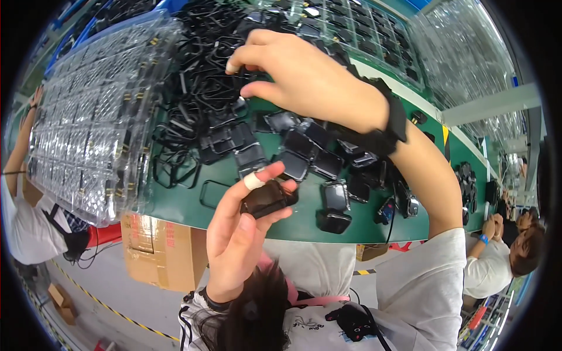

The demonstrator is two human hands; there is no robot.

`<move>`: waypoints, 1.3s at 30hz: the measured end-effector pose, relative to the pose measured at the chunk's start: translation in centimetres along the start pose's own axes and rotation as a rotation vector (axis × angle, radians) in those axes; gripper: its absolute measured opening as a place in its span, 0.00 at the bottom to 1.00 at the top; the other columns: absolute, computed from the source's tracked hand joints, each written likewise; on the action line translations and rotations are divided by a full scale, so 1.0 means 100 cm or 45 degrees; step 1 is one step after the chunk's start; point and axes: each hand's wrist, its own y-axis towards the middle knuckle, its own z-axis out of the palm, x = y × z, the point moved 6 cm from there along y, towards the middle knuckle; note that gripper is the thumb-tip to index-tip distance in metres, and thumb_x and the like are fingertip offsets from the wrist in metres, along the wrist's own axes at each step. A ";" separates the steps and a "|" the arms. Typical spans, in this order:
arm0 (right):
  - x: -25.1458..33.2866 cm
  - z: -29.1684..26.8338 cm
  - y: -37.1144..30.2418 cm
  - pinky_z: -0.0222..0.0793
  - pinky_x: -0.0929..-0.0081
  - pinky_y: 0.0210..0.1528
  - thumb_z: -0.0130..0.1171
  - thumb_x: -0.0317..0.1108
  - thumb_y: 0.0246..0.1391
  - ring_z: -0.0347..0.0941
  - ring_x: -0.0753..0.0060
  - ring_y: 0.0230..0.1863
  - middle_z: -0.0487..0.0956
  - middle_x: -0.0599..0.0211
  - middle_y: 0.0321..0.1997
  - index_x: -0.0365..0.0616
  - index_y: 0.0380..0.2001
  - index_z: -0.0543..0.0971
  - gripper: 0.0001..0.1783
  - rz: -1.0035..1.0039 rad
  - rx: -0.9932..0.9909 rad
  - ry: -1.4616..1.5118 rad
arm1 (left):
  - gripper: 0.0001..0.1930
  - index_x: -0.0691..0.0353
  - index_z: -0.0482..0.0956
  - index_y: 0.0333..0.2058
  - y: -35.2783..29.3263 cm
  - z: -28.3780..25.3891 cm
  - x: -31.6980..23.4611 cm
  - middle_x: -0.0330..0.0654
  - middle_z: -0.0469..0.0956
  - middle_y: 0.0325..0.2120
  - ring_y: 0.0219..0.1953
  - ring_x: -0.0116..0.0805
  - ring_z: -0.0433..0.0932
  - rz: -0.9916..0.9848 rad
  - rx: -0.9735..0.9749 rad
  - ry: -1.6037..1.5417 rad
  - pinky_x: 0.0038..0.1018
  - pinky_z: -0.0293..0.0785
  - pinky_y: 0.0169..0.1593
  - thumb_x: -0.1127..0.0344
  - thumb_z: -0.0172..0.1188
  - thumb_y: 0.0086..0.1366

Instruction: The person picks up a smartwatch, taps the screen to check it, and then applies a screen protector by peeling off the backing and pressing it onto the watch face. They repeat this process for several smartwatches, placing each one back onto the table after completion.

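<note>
A glossy dark case (263,199) is gripped above the green table (175,207) by the left hand (235,243), fingers curled; the right hand (301,73), fingers parted, is held seemingly empty over black frames (208,85). Leftward, clear trays (93,117) and a cardboard box (175,257) are seen.

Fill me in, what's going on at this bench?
The person's left hand holds a dark, rounded-square case near the front edge of the green table. Their right hand is at the heap of thin black frames, thumb and forefinger apart; whether it touches any is unclear. More dark cases lie loose on the table, and clear plastic trays are stacked at the left.
</note>
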 end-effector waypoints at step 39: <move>0.013 0.011 -0.051 0.71 0.75 0.38 0.61 0.18 0.43 0.75 0.68 0.39 0.76 0.60 0.36 0.36 0.34 0.75 0.12 0.960 0.389 1.381 | 0.24 0.71 0.61 0.55 0.002 -0.018 0.008 0.56 0.67 0.53 0.52 0.50 0.71 -0.032 -0.186 -0.171 0.43 0.73 0.52 0.69 0.55 0.64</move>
